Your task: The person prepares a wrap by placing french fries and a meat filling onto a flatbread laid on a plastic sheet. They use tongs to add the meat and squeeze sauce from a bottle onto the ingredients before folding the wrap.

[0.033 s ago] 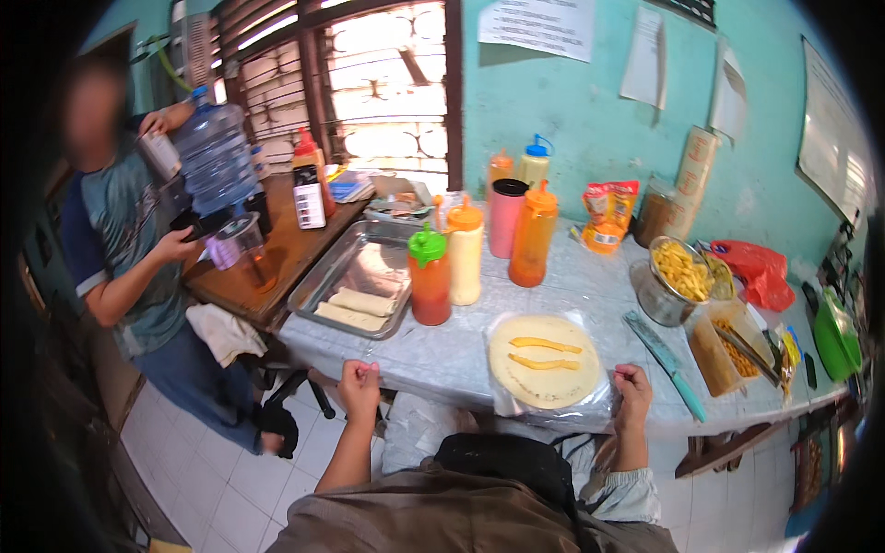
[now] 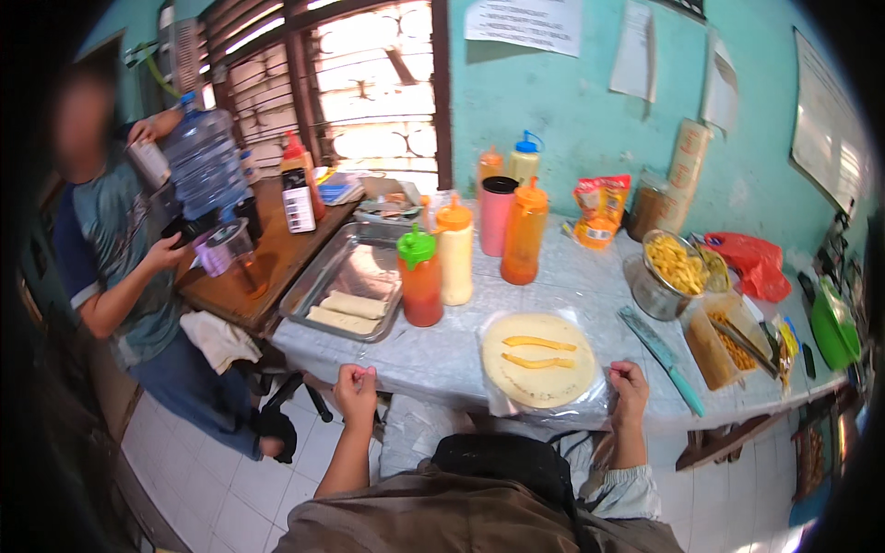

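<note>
Hands and food hold position, leaving the work unchanged: the left hand, curled and seemingly empty, hangs by the counter; the right hand, loosely closed, flanks the counter's flatbread, topped with two yellow strips.

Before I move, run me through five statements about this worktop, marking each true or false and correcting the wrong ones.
1. Two yellow strips lie on the round flatbread. True.
2. The left hand grips the green-capped bottle. False: the bottle stands upright on the table, apart from the hand.
3. Two pale rolls lie in the metal tray. True.
4. The turquoise tool lies left of the flatbread. False: it lies to the right.
5. The right hand is nearer the flatbread than the left hand is. True.
</note>
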`<state>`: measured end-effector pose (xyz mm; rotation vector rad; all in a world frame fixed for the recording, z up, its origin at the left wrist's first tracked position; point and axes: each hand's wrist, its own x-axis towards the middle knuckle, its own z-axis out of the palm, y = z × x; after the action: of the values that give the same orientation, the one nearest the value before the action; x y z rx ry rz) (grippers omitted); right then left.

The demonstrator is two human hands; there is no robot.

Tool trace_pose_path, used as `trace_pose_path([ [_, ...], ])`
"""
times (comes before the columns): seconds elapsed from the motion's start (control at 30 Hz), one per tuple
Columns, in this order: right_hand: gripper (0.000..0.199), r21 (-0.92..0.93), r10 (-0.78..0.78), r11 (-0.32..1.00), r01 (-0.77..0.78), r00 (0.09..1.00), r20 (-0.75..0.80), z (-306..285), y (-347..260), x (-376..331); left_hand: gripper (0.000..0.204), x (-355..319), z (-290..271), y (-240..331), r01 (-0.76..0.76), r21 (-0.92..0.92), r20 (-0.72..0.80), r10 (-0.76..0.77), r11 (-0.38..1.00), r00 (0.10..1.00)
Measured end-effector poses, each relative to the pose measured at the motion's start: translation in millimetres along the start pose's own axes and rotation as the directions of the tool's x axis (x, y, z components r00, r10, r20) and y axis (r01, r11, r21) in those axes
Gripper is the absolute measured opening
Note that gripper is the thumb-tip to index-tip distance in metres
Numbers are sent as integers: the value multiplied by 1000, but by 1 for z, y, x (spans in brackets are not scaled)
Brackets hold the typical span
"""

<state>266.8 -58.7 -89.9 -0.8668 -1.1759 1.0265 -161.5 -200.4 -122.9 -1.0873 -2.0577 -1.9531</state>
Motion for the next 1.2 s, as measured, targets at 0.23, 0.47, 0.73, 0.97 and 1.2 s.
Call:
trace_pose_path([
  [0.23, 19, -45, 28, 999, -27, 999, 23, 12, -9, -5, 14, -8, 19, 51, -401, 12, 172, 393, 916, 903],
  [0.47, 18, 5, 28, 1000, -28, 1000, 14, 10, -10, -4, 27, 19, 83, 127, -334, -306, 392, 438, 891, 809],
  [0.73, 17, -135, -70, 988, 75, 997, 36, 2, -13, -8, 80, 76, 226, 173, 469, -194, 824, -116, 861, 554],
  [0.97, 19, -206, -127, 966, 154, 982, 141, 1, -10, -8, 91, 100, 309, 124, -74, 96, 827, -38, 993, 561],
  [1.2, 19, -269, -164, 937, 221, 962, 217, 4, -21, -7, 96, 89, 344, 114, -198, 125, 476, 116, 972, 872],
])
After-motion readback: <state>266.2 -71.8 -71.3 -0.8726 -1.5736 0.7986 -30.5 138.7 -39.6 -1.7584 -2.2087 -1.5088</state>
